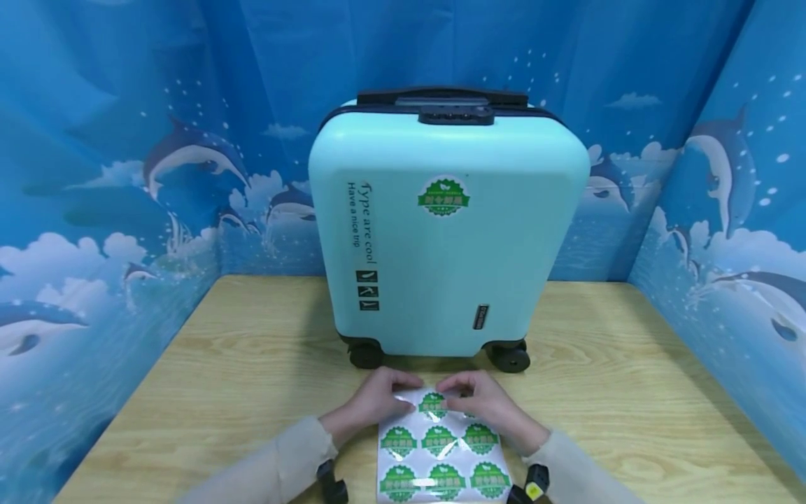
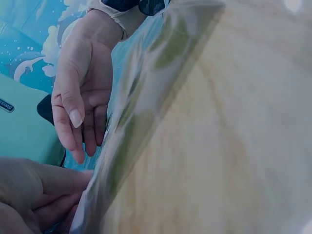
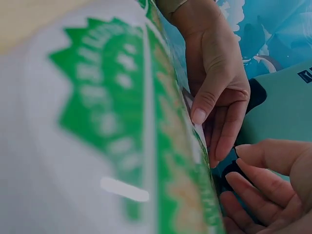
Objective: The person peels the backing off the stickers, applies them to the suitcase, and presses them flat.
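Note:
A white sheet of round green stickers (image 1: pixel 420 458) stands tilted up from the table in front of me. My left hand (image 1: pixel 376 404) pinches its upper left edge, and in the right wrist view the left thumb (image 3: pixel 199 116) lies on that edge. Close by the sheet's upper right part is my right hand (image 1: pixel 488 402). Its fingers look relaxed in the left wrist view, with nothing between them. Just beyond both hands, a mint-green suitcase (image 1: pixel 434 273) stands upright on its wheels, a matching green sticker (image 1: pixel 443 196) on its upper front.
The wooden table (image 1: pixel 252 350) carries the suitcase and the sheet. Blue dolphin-print curtains (image 1: pixel 283 56) hang behind and along both sides. Black wheels (image 1: pixel 508 357) and a black top handle (image 1: pixel 441 94) show on the suitcase.

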A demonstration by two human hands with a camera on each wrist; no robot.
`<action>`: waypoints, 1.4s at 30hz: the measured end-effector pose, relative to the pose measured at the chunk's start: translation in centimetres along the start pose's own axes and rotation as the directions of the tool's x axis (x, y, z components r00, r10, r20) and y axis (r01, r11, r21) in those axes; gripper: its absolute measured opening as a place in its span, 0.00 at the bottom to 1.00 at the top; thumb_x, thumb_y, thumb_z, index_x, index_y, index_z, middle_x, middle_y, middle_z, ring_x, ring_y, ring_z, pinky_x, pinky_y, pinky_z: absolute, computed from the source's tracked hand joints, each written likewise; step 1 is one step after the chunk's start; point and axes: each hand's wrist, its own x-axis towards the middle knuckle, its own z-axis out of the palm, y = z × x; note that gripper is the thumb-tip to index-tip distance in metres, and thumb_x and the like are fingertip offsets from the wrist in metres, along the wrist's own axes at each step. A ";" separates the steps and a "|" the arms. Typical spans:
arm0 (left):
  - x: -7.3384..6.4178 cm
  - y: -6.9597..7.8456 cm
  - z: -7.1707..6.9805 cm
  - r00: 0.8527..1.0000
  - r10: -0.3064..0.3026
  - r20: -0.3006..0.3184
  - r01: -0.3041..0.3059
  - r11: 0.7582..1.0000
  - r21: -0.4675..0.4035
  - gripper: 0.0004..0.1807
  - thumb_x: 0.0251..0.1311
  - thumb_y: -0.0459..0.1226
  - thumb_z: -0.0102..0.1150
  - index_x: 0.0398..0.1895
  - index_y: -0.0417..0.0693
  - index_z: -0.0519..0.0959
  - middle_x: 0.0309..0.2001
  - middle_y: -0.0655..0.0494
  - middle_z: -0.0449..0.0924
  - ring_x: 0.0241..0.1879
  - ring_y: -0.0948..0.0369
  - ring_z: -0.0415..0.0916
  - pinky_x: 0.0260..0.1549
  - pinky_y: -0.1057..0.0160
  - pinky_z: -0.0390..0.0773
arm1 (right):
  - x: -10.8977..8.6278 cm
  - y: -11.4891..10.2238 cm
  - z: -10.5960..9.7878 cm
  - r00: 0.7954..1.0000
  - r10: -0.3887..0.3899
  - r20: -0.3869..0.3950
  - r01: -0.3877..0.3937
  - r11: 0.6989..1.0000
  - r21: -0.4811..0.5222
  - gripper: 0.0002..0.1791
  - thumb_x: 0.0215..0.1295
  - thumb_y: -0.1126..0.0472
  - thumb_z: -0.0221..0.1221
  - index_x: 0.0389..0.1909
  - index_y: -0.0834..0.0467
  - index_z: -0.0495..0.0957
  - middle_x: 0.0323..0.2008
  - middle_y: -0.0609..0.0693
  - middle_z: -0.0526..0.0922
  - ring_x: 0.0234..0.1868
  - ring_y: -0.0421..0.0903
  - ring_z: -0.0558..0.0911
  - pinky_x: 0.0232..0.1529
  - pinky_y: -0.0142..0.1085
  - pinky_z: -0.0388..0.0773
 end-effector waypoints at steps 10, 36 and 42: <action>0.1 0.0 0.4 1.000 0.025 -0.018 -0.025 0.999 0.038 0.18 0.46 0.29 0.67 0.44 0.49 0.83 0.45 0.55 0.83 0.47 0.56 0.79 0.50 0.53 0.76 | -0.3 0.3 0.2 0.999 -0.014 -0.032 0.013 1.000 -0.010 0.14 0.55 0.61 0.65 0.43 0.58 0.81 0.47 0.52 0.82 0.46 0.45 0.78 0.47 0.39 0.72; 0.8 0.0 -0.3 0.999 -0.025 -0.033 0.026 1.000 0.012 0.12 0.46 0.28 0.67 0.34 0.51 0.85 0.32 0.59 0.84 0.31 0.64 0.78 0.32 0.65 0.79 | -0.1 1.5 1.4 0.968 -0.148 -0.202 0.149 0.989 -0.011 0.13 0.53 0.62 0.67 0.41 0.60 0.82 0.45 0.54 0.84 0.44 0.47 0.81 0.47 0.37 0.76; 0.8 0.0 -0.6 0.999 -0.034 -0.019 0.034 0.999 0.003 0.11 0.46 0.29 0.67 0.32 0.52 0.85 0.31 0.60 0.84 0.31 0.63 0.77 0.32 0.64 0.78 | 0.0 1.6 1.6 0.960 -0.162 -0.227 0.158 0.987 -0.038 0.13 0.53 0.63 0.67 0.40 0.59 0.82 0.44 0.54 0.84 0.44 0.47 0.81 0.45 0.36 0.77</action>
